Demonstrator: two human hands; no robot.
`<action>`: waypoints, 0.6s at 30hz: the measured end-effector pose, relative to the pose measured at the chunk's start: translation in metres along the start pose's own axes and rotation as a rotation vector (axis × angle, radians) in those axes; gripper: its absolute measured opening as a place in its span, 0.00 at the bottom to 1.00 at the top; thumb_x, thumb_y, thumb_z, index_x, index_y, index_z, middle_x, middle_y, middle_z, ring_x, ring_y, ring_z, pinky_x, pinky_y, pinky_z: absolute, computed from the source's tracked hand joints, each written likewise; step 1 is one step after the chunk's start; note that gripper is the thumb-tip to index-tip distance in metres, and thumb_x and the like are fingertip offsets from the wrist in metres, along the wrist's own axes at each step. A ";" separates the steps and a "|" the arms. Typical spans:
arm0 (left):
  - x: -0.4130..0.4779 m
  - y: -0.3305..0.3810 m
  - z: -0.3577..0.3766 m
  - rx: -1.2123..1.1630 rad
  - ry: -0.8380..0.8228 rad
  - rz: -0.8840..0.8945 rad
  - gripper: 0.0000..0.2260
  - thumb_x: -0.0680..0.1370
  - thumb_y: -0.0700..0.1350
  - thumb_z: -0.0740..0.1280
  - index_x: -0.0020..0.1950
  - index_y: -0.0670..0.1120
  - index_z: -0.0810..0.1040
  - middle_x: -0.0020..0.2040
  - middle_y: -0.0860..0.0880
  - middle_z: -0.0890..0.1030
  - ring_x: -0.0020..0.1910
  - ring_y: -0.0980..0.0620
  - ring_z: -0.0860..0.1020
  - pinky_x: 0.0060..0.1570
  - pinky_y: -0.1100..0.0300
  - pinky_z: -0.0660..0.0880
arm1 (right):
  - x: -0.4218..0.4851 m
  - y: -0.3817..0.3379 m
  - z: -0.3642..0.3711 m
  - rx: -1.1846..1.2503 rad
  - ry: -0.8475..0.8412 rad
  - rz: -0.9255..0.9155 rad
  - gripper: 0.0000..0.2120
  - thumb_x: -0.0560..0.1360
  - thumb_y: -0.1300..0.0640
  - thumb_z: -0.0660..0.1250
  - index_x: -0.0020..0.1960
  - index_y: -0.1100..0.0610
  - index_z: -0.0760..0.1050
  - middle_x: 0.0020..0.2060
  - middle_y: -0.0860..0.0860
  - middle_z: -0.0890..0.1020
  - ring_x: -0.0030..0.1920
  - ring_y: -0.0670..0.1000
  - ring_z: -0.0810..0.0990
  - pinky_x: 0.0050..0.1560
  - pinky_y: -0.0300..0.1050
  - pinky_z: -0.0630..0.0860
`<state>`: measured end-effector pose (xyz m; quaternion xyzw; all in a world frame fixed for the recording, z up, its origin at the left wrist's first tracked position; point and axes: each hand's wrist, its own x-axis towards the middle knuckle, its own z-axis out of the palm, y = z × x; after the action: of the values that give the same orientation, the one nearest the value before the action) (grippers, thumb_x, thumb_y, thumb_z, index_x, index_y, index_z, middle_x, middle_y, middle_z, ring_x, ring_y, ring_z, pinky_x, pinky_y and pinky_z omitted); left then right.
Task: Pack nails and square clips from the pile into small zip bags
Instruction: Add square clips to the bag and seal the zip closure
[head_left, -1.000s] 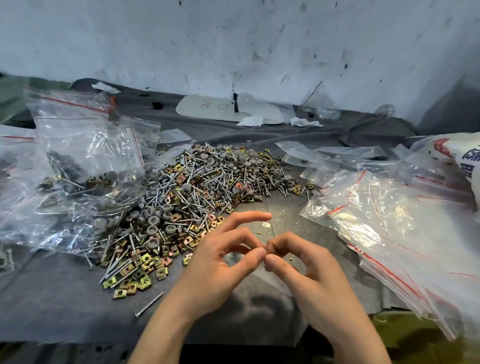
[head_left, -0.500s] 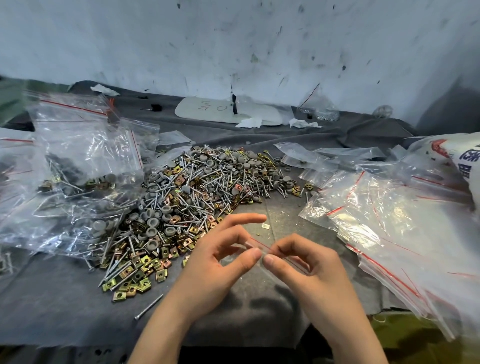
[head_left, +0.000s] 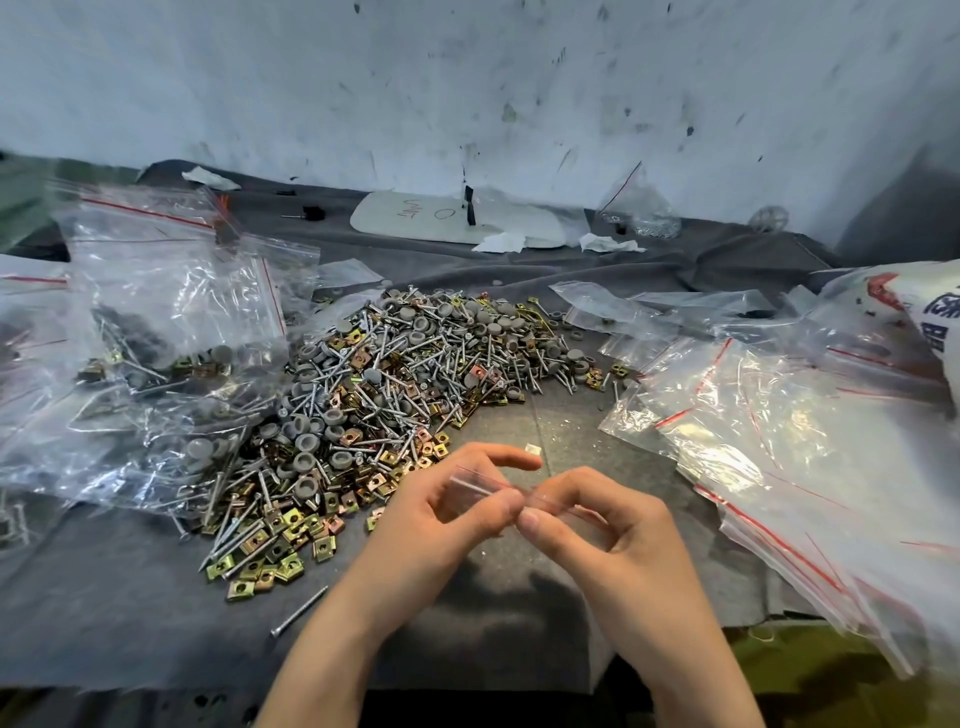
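A small zip bag is pinched at its top by both hands: left hand, right hand. The pile lies just beyond, on grey cloth.

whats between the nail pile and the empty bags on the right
In the head view, mostly bare grey cloth lies between the pile and the empty zip bags, with one small pale scrap.

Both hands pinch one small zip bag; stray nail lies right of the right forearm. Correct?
No. The head view shows the stray nail left of the left forearm. The rest holds: left hand and right hand both pinch one small zip bag.
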<state>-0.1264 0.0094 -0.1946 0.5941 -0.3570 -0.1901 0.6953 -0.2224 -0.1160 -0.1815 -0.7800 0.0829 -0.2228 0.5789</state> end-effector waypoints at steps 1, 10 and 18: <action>0.000 0.000 0.000 -0.022 0.019 0.007 0.05 0.69 0.51 0.69 0.36 0.51 0.79 0.56 0.50 0.82 0.51 0.46 0.81 0.51 0.52 0.77 | 0.000 0.000 0.002 0.046 0.010 0.020 0.07 0.66 0.54 0.77 0.37 0.55 0.80 0.35 0.48 0.82 0.38 0.44 0.80 0.42 0.35 0.72; 0.001 -0.002 -0.002 -0.088 0.072 0.010 0.11 0.68 0.50 0.69 0.36 0.42 0.76 0.54 0.50 0.82 0.50 0.51 0.81 0.46 0.63 0.77 | 0.003 0.006 0.007 0.320 0.112 0.096 0.08 0.64 0.56 0.72 0.30 0.59 0.78 0.41 0.52 0.84 0.43 0.49 0.82 0.44 0.39 0.77; 0.001 -0.003 -0.007 -0.027 0.007 -0.011 0.04 0.67 0.50 0.71 0.35 0.51 0.80 0.55 0.50 0.81 0.54 0.53 0.80 0.48 0.68 0.73 | 0.003 0.012 0.008 0.369 0.077 0.167 0.13 0.59 0.53 0.74 0.32 0.63 0.81 0.38 0.51 0.84 0.41 0.47 0.82 0.45 0.38 0.77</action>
<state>-0.1205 0.0130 -0.1974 0.5872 -0.3486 -0.1967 0.7035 -0.2143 -0.1136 -0.1938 -0.6421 0.1272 -0.2153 0.7247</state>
